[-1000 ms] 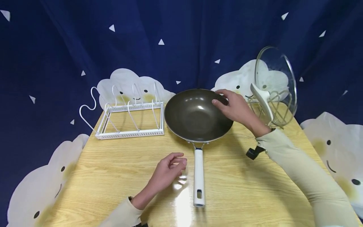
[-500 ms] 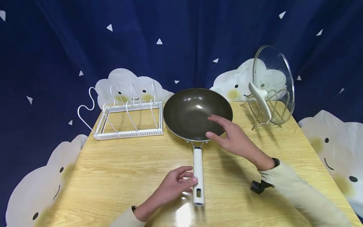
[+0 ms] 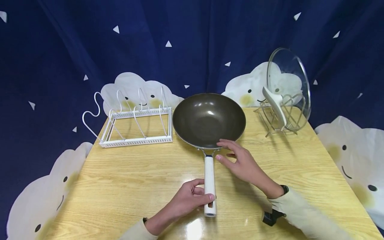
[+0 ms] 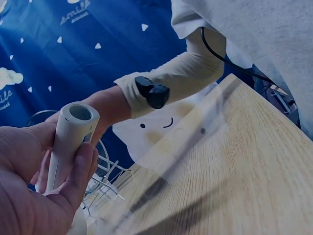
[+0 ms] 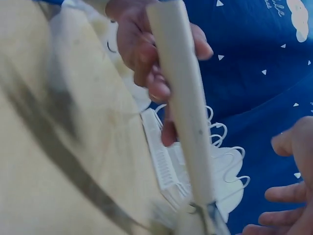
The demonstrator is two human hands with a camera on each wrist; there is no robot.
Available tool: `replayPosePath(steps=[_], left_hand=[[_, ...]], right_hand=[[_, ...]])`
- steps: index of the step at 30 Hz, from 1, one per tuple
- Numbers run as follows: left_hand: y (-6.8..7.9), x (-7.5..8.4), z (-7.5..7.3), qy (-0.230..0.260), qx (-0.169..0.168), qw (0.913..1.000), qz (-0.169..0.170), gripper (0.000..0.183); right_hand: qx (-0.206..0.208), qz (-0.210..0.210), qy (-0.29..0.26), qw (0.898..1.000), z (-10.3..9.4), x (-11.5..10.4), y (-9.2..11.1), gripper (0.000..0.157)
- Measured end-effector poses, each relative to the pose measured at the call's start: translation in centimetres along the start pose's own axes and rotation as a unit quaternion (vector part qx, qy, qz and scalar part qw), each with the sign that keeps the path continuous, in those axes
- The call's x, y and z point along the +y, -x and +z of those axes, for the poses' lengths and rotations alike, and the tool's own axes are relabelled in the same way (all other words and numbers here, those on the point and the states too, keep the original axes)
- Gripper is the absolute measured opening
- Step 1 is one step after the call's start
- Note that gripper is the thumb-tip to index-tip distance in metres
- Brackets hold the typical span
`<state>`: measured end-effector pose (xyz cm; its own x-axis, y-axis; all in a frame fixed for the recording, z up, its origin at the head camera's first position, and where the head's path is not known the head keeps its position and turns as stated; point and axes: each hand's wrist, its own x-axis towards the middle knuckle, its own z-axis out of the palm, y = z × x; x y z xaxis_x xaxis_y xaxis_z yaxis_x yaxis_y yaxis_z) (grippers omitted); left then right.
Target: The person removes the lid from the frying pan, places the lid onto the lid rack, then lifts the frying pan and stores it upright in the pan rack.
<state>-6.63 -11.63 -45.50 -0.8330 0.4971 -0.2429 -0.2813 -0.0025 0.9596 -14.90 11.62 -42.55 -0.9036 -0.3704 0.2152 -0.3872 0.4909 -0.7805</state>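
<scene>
A dark wok with a long white handle stands at mid-table, handle toward me. My left hand grips the handle near its end, thumb across the top. In the left wrist view the fingers wrap round the hollow handle tip. Just right of the wok's near rim hovers my right hand, fingers spread and holding nothing. From the right wrist view, that hand is apart from the handle; whether a fingertip touches the rim cannot be told.
Left of the wok sits a white rack with several wire dividers. A glass lid with a cream handle stands upright in a wire stand at the back right. The wooden table ends at a blue curtain.
My right hand has let go of the wok's far right rim and come back toward the handle. My left hand has moved right and taken hold of the handle. The wok stays put.
</scene>
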Motion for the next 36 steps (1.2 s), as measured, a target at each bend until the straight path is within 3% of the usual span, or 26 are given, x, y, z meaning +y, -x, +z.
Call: replayPosePath(steps=[5, 9, 11, 16, 21, 23, 24, 27, 31, 36], left_hand=[[-0.1, 0.1, 0.2, -0.004, 0.012, 0.9999, -0.006, 0.052], [-0.1, 0.1, 0.1, -0.008, 0.014, 0.9998, -0.009, 0.051], [-0.1, 0.1, 0.0, -0.006, 0.012, 0.9999, -0.009, 0.051], [-0.1, 0.0, -0.1, -0.001, 0.006, 1.0000, -0.005, 0.051], [-0.2, -0.2, -0.2, 0.006, -0.006, 1.0000, 0.004, 0.051], [-0.2, -0.2, -0.2, 0.006, -0.009, 0.9999, 0.007, 0.052], [-0.2, -0.3, -0.2, 0.006, -0.012, 0.9999, 0.009, 0.052], [-0.2, -0.2, -0.2, 0.002, -0.013, 0.9999, 0.009, 0.051], [-0.2, -0.2, -0.2, -0.003, -0.009, 0.9999, 0.005, 0.046], [-0.4, -0.1, -0.1, -0.001, -0.008, 1.0000, 0.005, 0.043]], right_hand=[[-0.010, 0.087, -0.073, 0.994, 1.4, 0.8, 0.7, 0.034], [-0.061, 0.167, -0.174, 0.969, 2.6, 1.6, 0.5, 0.045], [-0.087, 0.200, -0.248, 0.944, 3.3, 1.9, 0.2, 0.052], [-0.136, 0.252, -0.399, 0.871, 5.1, 2.1, -0.4, 0.063], [-0.129, 0.264, -0.546, 0.785, 6.6, 1.4, -0.9, 0.053], [-0.119, 0.267, -0.582, 0.759, 7.1, 1.0, -1.1, 0.046], [-0.114, 0.271, -0.592, 0.751, 7.3, 0.9, -1.2, 0.043], [-0.091, 0.288, -0.597, 0.744, 7.8, 0.3, -1.4, 0.037], [-0.058, 0.311, -0.583, 0.749, 8.1, -0.2, -1.6, 0.031], [-0.029, 0.327, -0.571, 0.752, 8.4, -0.6, -1.8, 0.036]])
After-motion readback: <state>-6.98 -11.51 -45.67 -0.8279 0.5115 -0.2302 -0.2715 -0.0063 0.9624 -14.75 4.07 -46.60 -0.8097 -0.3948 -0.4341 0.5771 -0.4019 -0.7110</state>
